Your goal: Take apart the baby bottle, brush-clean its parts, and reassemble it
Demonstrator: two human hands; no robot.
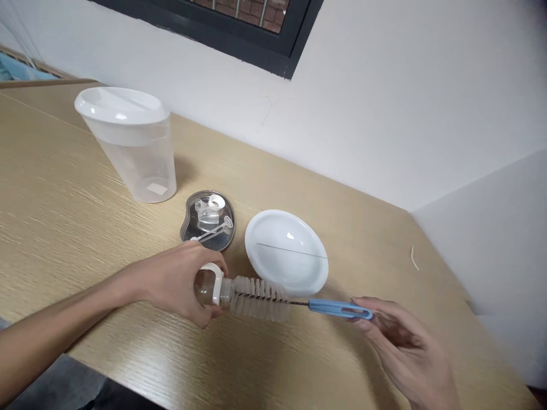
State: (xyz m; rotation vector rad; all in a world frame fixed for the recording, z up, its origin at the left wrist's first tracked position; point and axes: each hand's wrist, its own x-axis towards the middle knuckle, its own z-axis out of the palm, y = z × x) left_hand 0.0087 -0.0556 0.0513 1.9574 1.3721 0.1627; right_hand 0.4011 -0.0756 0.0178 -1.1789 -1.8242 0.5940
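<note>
My left hand is wrapped round a small clear bottle with a white collar, its mouth turned to the right. Most of the bottle's body is hidden by my fingers. Between thumb and fingertips, my right hand pinches the end of the blue handle of a bottle brush. The brush lies level in the air, its pale bristles mostly outside the bottle and its tip at the bottle's mouth. Just behind my left hand is a metal kidney dish with clear plastic parts and a white ring.
A white oval bowl stands behind the brush, with a thin dark wire across it. At the back left is a tall translucent pitcher with a white lid. A short pale strip lies on the wooden table at right, near the wall.
</note>
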